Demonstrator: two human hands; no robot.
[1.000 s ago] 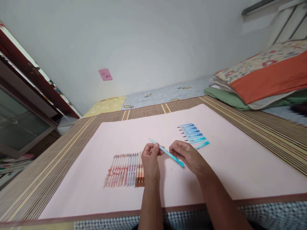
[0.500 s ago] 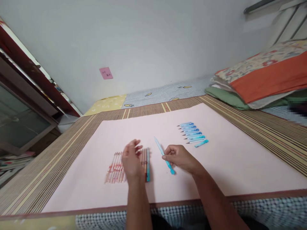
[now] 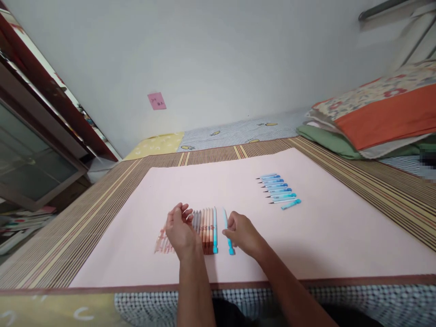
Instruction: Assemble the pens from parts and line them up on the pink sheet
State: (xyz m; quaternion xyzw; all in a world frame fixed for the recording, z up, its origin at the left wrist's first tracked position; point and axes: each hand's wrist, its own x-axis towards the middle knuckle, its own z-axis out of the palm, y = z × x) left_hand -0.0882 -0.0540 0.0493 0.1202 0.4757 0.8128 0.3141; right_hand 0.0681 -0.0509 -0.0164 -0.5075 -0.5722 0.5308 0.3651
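My right hand (image 3: pixel 243 231) pinches a light-blue pen (image 3: pixel 230 245) between thumb and fingers, with its pale pointed end away from me and its bright blue end toward me. Just left of it, a row of pens lies side by side: a blue pen (image 3: pixel 215 231) at the right edge, then brown ones (image 3: pixel 206 236), grey ones (image 3: pixel 196 220) and pale ones with red marks (image 3: pixel 162 241). Over the left part of this row hovers my left hand (image 3: pixel 181 229), fingers loosely bent and apart, holding nothing visible. It hides several of the pens.
The pens lie on a large pink sheet (image 3: pixel 323 245) over a striped mat (image 3: pixel 112 204). Farther right is a group of blue pen parts with dark points (image 3: pixel 275 184), and a short blue piece (image 3: pixel 291 204). Folded bedding (image 3: pixel 384 116) is stacked at the right; a wall (image 3: pixel 221 59) stands behind.
My right hand has moved left with the light-blue pen, turning it nearly parallel to the row. My left hand has shifted slightly left and down, uncovering more brown and grey pens.
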